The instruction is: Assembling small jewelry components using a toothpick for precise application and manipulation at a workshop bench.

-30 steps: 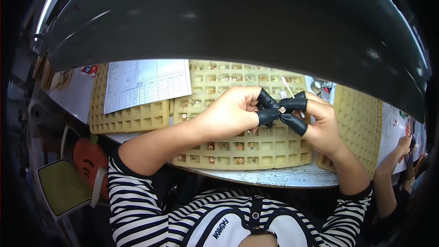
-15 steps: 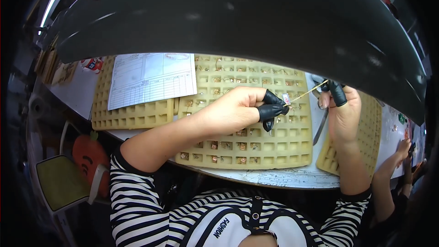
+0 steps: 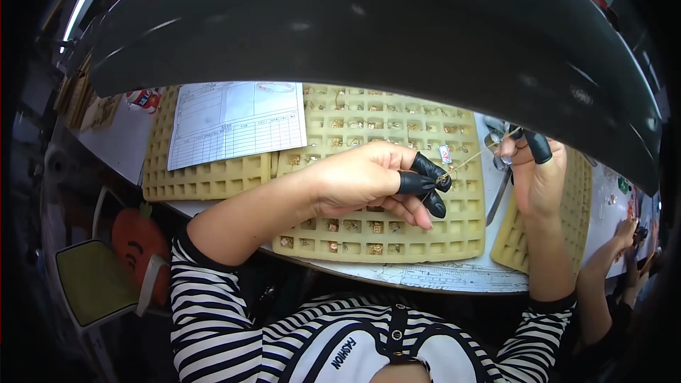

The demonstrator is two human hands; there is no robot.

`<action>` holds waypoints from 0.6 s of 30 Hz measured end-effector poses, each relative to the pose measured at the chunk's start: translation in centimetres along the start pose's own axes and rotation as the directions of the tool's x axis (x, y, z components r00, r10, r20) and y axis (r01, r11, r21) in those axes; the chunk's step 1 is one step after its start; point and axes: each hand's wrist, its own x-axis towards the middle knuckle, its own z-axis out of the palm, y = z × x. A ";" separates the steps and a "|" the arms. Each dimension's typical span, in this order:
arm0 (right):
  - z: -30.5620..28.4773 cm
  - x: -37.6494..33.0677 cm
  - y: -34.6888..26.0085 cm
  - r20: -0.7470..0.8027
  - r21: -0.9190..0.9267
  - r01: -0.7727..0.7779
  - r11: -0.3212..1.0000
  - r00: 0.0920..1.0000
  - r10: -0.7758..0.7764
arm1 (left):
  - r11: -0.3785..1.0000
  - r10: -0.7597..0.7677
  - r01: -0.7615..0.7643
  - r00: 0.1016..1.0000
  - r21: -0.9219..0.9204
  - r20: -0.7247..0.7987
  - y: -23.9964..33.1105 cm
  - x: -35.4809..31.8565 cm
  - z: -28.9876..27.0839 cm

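Note:
A thin gold chain [image 3: 479,152] runs taut, slanting up to the right between my two hands. My left hand [image 3: 376,179], with black finger cots on its fingertips, pinches the chain's lower end above a yellowish compartment tray [image 3: 464,237]. Just above those fingertips is a small white tag [image 3: 445,154] with coloured print. My right hand [image 3: 537,170], also wearing black finger cots, holds the other end between its fingertips, close under a dark hood. Many of the tray's square pockets contain small gold-coloured pieces.
A printed form [image 3: 237,128] lies over a second tray [image 3: 206,188] on the left. A third tray [image 3: 516,241] is at the right, by a metal tool [image 3: 499,198]. The dark hood [image 3: 355,28] overhangs the table. Another person's hand [image 3: 624,232] is at far right.
My right hand has shifted slightly right and down, and my left hand's fingertips have dropped a little. The lower fingers of the left hand have spread out. The chain remains stretched between both hands.

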 end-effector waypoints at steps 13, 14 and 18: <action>3.9 -1.9 -0.6 0.307 -0.318 -0.366 0.874 0.833 0.461 | 0.975 0.053 -0.041 0.997 0.217 -0.054 -0.3 0.2 0.1; 3.9 -1.8 -0.7 0.279 -0.320 -0.432 0.843 0.807 0.520 | 0.968 0.063 -0.044 0.995 0.248 -0.071 -0.3 0.3 0.1; 3.4 -1.6 -0.7 0.219 -0.374 -0.423 0.825 0.825 0.521 | 0.892 0.109 -0.028 0.982 0.452 -0.153 0.1 0.0 0.5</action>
